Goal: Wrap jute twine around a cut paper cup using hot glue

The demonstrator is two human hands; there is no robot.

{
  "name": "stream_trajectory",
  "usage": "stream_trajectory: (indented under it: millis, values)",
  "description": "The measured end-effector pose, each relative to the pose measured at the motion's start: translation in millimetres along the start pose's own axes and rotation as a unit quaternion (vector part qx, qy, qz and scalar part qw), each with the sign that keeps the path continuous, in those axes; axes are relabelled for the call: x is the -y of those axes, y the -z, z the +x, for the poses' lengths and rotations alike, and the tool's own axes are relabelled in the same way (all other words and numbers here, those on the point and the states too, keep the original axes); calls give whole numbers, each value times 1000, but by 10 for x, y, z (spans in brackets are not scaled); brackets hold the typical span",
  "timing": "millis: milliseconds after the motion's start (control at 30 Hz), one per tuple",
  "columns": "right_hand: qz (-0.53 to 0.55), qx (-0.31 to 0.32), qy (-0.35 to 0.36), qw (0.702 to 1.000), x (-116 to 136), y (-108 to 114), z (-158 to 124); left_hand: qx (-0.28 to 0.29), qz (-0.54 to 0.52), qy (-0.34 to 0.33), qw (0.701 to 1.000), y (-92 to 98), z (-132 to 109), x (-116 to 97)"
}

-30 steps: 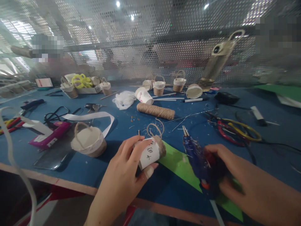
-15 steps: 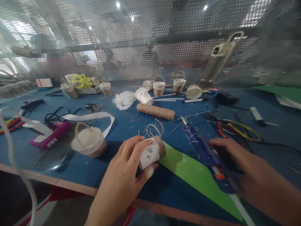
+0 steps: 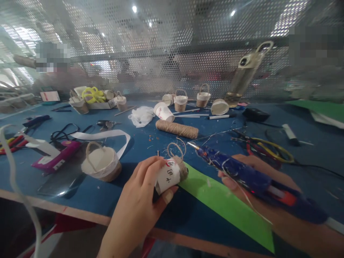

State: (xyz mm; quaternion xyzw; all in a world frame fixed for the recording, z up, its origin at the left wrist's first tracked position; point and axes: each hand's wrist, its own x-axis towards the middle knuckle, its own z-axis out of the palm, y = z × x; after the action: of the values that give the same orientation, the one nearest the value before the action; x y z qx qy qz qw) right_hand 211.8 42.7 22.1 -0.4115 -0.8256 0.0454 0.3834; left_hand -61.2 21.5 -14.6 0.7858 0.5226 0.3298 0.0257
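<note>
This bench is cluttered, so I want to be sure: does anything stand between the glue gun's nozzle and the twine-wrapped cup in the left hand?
Nothing visible does. The right hand holds the glue gun with its nozzle pointing towards the cup, which the left hand grips. Only open air above the blue table lies between them.

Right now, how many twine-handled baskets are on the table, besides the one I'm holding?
5 baskets: one left of your left hand, two at the back centre, two back left by the yellow scissors. Others may be hidden.
</note>
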Motion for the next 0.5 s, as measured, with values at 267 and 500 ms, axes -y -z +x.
stream_trajectory:
  millis: [267,500]
  values:
    - [60,99,-52,992,-155,-40,-131,-19,6,-15,1000,-9,10,-5]
    - [19,94,-46,994,-134,-103,-103,-28,10,-34,999,-4,3,-2]
